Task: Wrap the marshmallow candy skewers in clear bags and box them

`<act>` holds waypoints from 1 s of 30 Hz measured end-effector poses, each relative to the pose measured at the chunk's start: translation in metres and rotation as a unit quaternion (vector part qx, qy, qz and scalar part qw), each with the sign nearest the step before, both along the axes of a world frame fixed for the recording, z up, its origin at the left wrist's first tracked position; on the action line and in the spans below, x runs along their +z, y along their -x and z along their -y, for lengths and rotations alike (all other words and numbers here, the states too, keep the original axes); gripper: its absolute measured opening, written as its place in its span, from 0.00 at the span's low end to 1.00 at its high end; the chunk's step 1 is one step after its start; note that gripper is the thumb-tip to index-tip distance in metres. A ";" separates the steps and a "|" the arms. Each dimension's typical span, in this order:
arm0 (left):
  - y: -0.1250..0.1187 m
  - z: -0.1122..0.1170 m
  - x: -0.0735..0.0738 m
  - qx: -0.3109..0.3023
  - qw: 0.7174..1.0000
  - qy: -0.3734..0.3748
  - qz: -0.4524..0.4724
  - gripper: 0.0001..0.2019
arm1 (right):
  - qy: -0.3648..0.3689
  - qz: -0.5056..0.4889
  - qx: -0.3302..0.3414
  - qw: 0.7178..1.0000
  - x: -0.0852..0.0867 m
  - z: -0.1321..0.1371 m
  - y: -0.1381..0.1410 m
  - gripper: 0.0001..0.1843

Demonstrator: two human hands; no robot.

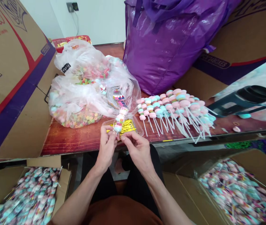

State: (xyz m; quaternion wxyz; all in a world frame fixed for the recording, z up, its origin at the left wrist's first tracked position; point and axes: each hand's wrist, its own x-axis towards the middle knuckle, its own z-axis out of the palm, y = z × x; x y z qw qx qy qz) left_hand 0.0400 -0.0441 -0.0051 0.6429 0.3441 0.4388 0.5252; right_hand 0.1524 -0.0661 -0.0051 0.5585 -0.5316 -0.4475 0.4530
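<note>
Between my two hands stands a wrapped candy skewer, with pink, white and blue pieces inside a clear printed wrapper. My left hand pinches it at its lower end. Right beside it, the fingertips of my right hand are pressed together at the wrapper's bottom; whatever they hold is too small to make out. Behind the hands sits a clear tray of yellow twist ties. Many unwrapped candy skewers lie in a row to the right, white sticks toward me.
Plastic bags of candy fill the table's left. A purple bag stands behind, and a dark tumbler leans at right. Large cartons flank the table. Open boxes of wrapped skewers sit below, at left and right.
</note>
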 end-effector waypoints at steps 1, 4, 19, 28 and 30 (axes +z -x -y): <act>0.000 0.001 0.000 -0.005 1.000 -0.006 -0.006 0.09 | 0.005 -0.005 -0.009 1.000 0.000 -0.001 0.000 0.07; -0.001 0.001 0.001 -0.021 1.000 0.000 -0.004 0.08 | 0.022 -0.023 -0.021 0.999 0.003 -0.005 -0.002 0.07; -0.004 -0.001 0.004 -0.033 0.998 0.012 0.051 0.15 | 0.034 -0.065 -0.011 0.997 0.003 -0.003 0.007 0.09; 0.019 -0.002 0.037 -0.234 0.916 0.205 0.252 0.16 | -0.023 -0.062 0.139 0.988 0.022 0.000 -0.014 0.09; 0.015 -0.001 0.036 -0.217 0.938 0.177 0.206 0.16 | -0.057 0.034 0.126 0.990 0.026 -0.002 -0.017 0.06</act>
